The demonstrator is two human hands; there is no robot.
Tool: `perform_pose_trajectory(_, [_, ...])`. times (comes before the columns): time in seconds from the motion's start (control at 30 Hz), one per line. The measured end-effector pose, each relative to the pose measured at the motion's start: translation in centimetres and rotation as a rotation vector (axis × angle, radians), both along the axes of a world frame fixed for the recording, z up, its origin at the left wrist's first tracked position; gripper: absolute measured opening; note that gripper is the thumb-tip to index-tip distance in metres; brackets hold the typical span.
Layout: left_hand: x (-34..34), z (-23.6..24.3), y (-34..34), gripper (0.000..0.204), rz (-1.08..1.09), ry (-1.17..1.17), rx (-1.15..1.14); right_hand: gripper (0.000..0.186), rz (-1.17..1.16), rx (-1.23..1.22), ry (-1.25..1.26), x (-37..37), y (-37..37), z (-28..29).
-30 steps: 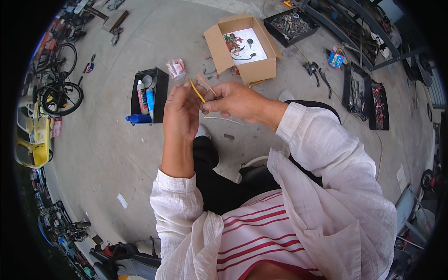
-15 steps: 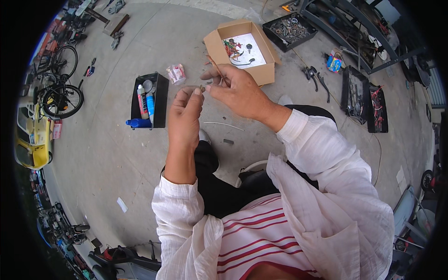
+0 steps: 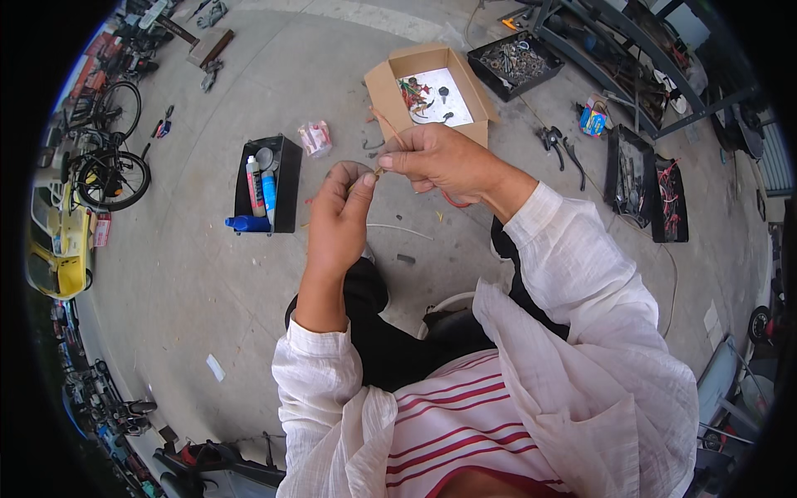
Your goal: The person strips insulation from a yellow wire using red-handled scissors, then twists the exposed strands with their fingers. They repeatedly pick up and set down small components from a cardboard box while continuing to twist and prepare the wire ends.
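Note:
My left hand (image 3: 340, 212) is closed, thumb against forefinger, pinching a small brass-coloured piece (image 3: 378, 172) too small to name. Just to its right, my right hand (image 3: 444, 162) is also closed in a pinch, and the fingertips of both hands nearly meet at that piece. A thin orange-red wire (image 3: 387, 126) runs through the right hand. One end sticks up above the fingers, and a red loop of it shows below the palm. A bit of red pokes out at the left hand's outer side; the fingers hide where it leads.
An open cardboard box (image 3: 381, 87) holds wires and small dark parts. At left stands a black bin (image 3: 286, 187) with tubes and a blue bottle; a clear packet (image 3: 315, 139) lies beside it. Black trays (image 3: 515, 60) of hardware, pliers (image 3: 551, 143) and a metal rack (image 3: 573, 62) are at right.
Both hands have shifted slightly right, the right hand turning so that its back faces up more. A red loop of wire now shows below the right hand.

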State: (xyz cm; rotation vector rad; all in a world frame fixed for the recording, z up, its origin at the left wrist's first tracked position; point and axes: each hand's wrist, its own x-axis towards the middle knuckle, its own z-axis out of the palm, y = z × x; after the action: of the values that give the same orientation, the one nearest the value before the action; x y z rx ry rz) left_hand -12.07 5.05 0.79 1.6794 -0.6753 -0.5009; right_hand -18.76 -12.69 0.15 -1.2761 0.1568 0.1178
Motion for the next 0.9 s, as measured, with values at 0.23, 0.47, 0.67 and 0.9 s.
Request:
perform_pose_trajectory(0.23, [-0.2, 0.0, 0.0, 0.008, 0.045, -0.313, -0.058, 0.018, 0.139, 0.631, 0.142, 0.0, 0.6, -0.1])
perform_pose_trajectory(0.47, [-0.4, 0.3, -0.3, 0.012, 0.101, -0.368, 0.038, 0.013, -0.334, -0.268, -0.144, -0.4, 1.7, 1.7])
perform_pose_trajectory(0.67, [-0.1, 0.0, -0.6, 0.014, 0.148, -0.382, 0.022, 0.013, -0.41, -0.88, -0.533, -1.3, 1.4, 1.7])
perform_pose_trajectory(0.9, [-0.1, -0.2, -0.7, 0.014, 0.134, -0.361, 0.034, 0.012, -0.33, -0.954, -0.566, -1.4, 1.4, 1.6])
